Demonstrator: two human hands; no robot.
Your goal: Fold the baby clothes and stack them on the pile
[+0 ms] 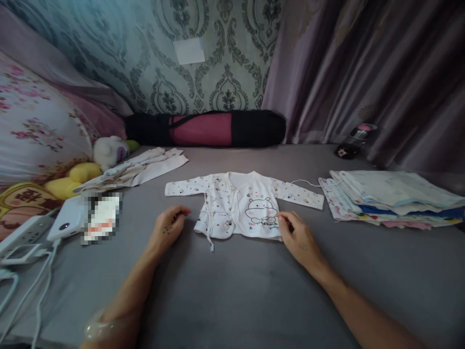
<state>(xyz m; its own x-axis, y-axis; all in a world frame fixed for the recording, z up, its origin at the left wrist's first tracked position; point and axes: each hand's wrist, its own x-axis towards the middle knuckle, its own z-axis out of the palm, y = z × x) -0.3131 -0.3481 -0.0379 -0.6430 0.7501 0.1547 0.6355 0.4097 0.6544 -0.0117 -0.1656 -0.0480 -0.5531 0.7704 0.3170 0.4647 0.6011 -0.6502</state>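
A small white baby shirt [250,208] lies spread flat on the grey sheet with both sleeves stretched out sideways. Its left half has a tiny scattered print and a tie string hanging past the hem; a cartoon hippo with lettering marks the other half. My right hand [300,237] pinches the shirt's right side edge near the hem, thumb against fingers. Left of the shirt, and apart from it, my left hand [169,228] hovers with its fingers curled in and nothing visible in them.
Stacked folded cloths [392,198] lie at right, loose baby clothes [145,169] at back left. A power strip [27,235], a white device [67,218] and cables occupy the left edge. Behind are a black and red long bag [203,128], plush toys [111,150] and a dark bottle [350,145].
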